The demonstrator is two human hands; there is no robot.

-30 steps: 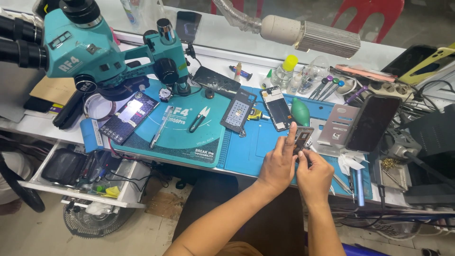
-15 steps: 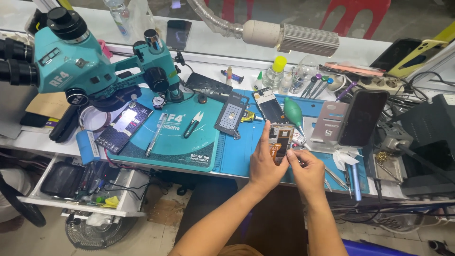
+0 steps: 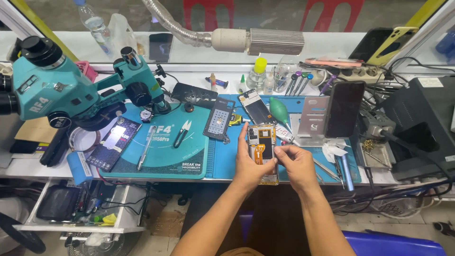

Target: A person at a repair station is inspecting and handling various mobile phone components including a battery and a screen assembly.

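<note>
- Looking down from the head cam: the opened slim phone with its back cover off, silver frame and an orange flex strip down the middle (image 3: 262, 149), sits upright in my left hand (image 3: 249, 166), just above the front edge of the blue silicone work mat (image 3: 227, 161) on the table (image 3: 38, 166).
- Left fingers are wrapped round the phone's left edge and bottom, thumb up along the side, so it's closed on the frame. Right hand (image 3: 296, 166) has its fingers pinched together at the phone's right edge; can't tell if there's a tiny part or tool between them.
- Handling guess: light, stiff along the frame, but fragile inside. That flex strip and the bare boards look like things I wouldn't press on, so edges only, like the left hand is doing.
- Containers: the white open drawer under the table (image 3: 80, 208) holds a black pouch, cables and some yellow-green bits. A small clear bottle with a yellow cap (image 3: 259, 75) stands at the back; what's in it I can't see.
- Nearby: teal stereo microscope (image 3: 71, 90), green rubber air blower (image 3: 280, 110), black tweezers-like cutters (image 3: 181, 132) on the round teal mat (image 3: 166, 156).
</note>
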